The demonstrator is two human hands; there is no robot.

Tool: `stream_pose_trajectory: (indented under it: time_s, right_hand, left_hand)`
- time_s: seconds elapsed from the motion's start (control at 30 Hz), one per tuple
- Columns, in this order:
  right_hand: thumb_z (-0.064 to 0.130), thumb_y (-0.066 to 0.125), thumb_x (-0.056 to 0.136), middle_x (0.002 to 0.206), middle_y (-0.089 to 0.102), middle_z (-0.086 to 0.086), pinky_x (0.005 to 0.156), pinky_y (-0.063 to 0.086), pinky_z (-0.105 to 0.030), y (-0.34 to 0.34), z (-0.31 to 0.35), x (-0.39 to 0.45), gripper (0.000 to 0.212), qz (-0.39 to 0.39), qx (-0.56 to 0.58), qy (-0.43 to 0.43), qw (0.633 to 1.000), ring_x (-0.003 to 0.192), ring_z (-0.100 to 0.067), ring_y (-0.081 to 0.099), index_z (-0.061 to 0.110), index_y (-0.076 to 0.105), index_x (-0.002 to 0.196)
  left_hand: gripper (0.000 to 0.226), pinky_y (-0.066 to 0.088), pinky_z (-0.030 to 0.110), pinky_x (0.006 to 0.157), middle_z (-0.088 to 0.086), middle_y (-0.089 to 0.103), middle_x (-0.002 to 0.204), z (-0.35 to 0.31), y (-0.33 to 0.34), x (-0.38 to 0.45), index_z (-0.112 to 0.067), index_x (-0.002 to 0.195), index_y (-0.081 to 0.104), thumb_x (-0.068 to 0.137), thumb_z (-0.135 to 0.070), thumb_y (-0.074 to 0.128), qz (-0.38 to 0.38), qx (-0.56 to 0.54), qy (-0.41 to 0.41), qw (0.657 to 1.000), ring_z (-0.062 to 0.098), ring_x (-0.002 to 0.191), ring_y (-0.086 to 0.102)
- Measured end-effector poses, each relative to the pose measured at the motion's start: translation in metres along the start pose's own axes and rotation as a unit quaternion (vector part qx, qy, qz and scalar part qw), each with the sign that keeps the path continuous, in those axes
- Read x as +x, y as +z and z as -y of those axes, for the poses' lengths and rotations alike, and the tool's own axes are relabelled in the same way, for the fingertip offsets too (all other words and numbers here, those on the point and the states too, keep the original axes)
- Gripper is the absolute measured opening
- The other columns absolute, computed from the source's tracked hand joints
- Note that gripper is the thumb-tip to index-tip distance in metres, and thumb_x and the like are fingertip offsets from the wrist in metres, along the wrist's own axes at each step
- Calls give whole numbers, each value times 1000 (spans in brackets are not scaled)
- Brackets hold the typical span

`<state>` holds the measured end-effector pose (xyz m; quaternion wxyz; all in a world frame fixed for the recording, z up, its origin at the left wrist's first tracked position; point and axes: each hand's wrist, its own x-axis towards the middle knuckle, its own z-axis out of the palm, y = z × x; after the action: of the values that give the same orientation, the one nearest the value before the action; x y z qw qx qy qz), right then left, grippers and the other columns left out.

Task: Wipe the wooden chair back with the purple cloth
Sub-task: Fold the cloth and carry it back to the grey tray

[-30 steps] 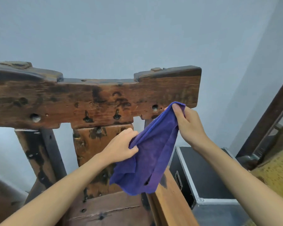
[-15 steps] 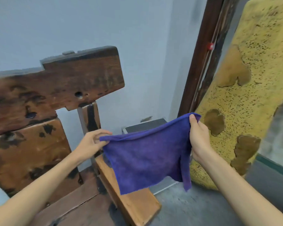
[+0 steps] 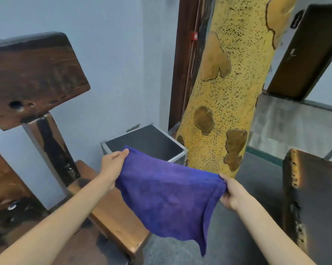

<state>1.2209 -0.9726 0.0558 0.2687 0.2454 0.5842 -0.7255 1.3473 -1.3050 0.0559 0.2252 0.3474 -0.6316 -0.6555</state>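
The purple cloth (image 3: 167,196) hangs spread out between my two hands, to the right of the chair. My left hand (image 3: 112,165) pinches its upper left corner. My right hand (image 3: 233,194) grips the upper right corner, a little lower. The wooden chair back (image 3: 33,73) is a dark, worn top rail at the left, on an upright post (image 3: 50,148). The cloth is clear of the chair back and hangs partly over the chair's light wooden armrest (image 3: 113,213).
A black case with metal edges (image 3: 148,142) stands on the floor behind the cloth. A thick yellow speckled trunk (image 3: 232,88) rises at centre right. A dark wooden slab (image 3: 314,203) stands at the right edge. Grey floor lies below the cloth.
My view has swung right, away from the chair back. Both hands have pulled the cloth off the rail, stretched it out flat and lowered it beside the chair.
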Motion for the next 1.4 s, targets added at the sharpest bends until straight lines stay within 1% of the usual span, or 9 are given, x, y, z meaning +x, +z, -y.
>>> stream_pose_trajectory:
  time_s: [0.17,0.37,0.5,0.67,0.83,0.93,1.07,1.2,1.4]
  right_hand:
    - [35,57,103,97,73,-5,67,56,-37,9,-28,10,20,-9,0,-53,999,84,-22,70,17,65,108]
    - [29,61,102,74,70,-4,64,50,-26,69,-68,-5,25,17,-111,-150,982,69,-16,63,13,68,83]
    - [27,58,103,60,52,6,67,39,-33,112,-95,-30,49,77,-260,-257,928,67,-17,47,20,59,55]
    - [31,57,102,65,65,4,63,41,-34,143,-119,-55,37,107,-409,-380,823,63,-7,56,22,66,67]
    - [32,70,93,81,79,19,81,60,-33,160,-125,-70,14,78,-389,-383,834,82,1,73,32,83,99]
    - [34,67,95,88,80,12,85,59,-37,167,-128,-71,18,65,-392,-389,831,86,-5,73,29,83,102]
    - [37,60,100,88,77,5,80,55,-35,174,-132,-69,25,76,-401,-385,827,85,-13,70,28,83,96]
    - [42,50,102,66,66,4,62,43,-28,177,-133,-74,45,100,-411,-385,820,70,-7,59,16,64,69]
    - [11,48,96,103,80,3,74,60,-29,170,-119,-64,38,241,-301,-240,891,93,-14,74,32,80,98]
  left_hand:
    - [36,50,33,79,4,72,86,21,-12,-1,-2,89,76,95,-36,66,-11,84,-19,996,20,79,61]
    - [31,55,27,67,-6,77,81,29,-28,-17,-9,85,82,93,-37,70,25,72,-36,996,12,71,68]
    - [52,30,30,61,-4,41,55,31,-31,-42,-4,59,59,97,-39,60,47,205,72,975,14,55,34]
    - [51,27,30,56,-5,36,49,36,-30,-66,-9,60,60,99,-41,58,66,224,156,960,7,54,28]
    - [25,53,31,66,-15,76,70,35,-27,-78,-27,91,82,100,-32,59,99,197,153,963,-8,73,61]
    - [25,52,23,62,-20,78,76,34,-32,-81,-31,97,81,101,-30,57,110,208,176,956,-14,79,67]
    - [27,59,36,73,-8,80,83,37,-35,-80,-24,103,77,98,-36,52,135,240,186,943,12,85,76]
    - [28,62,41,79,-11,80,86,39,-36,-78,-19,98,77,84,-39,63,146,182,167,958,5,91,76]
    - [13,58,50,86,0,81,89,41,-50,-53,-14,98,80,96,-13,67,136,112,135,975,23,93,76]
